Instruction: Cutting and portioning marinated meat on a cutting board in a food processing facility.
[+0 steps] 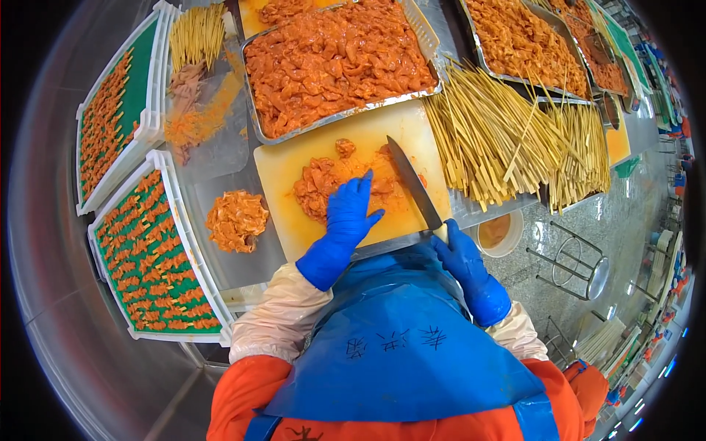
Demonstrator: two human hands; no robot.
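My left hand (348,214), in a blue glove, rests over the cut pieces of red-orange marinated meat (315,189) on a pale cutting board (273,173). Its fingers point away from me with the thumb held apart, and I see nothing gripped in it. My right hand (465,266), gloved the same way, is closed round the light handle of a long knife (413,180) at the board's right near corner. The blade slants up and left across the board, to the right of the meat. A small separate lump of meat (345,148) lies farther back.
Behind the board stands a metal tray (273,138) heaped with marinated meat. Bamboo skewers (500,140) pile up at right, above a white bucket (502,231) and a metal stool (581,264). Leftward are a meat heap (237,220) and white-rimmed crates (193,257) of filled skewers.
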